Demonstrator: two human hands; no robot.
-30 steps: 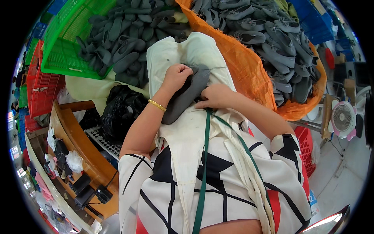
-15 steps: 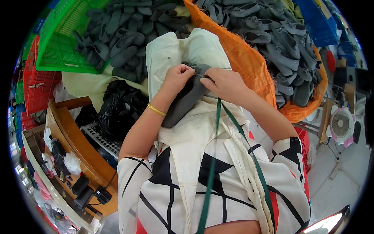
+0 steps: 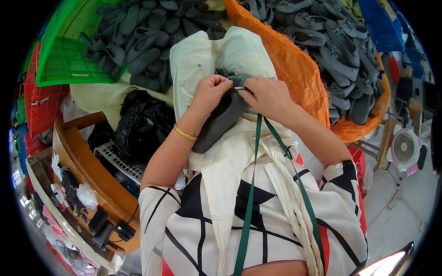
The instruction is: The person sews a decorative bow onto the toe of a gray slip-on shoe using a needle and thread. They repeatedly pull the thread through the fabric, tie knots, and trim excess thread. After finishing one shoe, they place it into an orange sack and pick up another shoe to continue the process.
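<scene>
A dark grey slip-on shoe (image 3: 215, 122) lies across my lap on the white apron (image 3: 218, 172), its toe end pointing away and its opening facing up. My left hand (image 3: 212, 94) is closed in a pinch at the far end of the shoe, with a gold bangle (image 3: 185, 133) on that wrist. Opposite it, my right hand (image 3: 267, 97) is closed at the same spot. A slim, shiny piece (image 3: 240, 88) shows between the two hands at my right fingertips; its kind is not clear. What my left fingertips pinch is hidden.
Grey shoes (image 3: 138, 39) fill a green crate (image 3: 78, 69) at the far left. More shoes (image 3: 336, 55) lie in an orange sack (image 3: 301, 69) at the right. A green strap (image 3: 251, 202) hangs over my front. A wooden drawer (image 3: 87, 170) stands left, a fan (image 3: 405, 148) right.
The shiny piece at my right fingertips has come into clearer view. Both hands stay at the shoe's far end, and the scene has shifted slightly as the view moved.
</scene>
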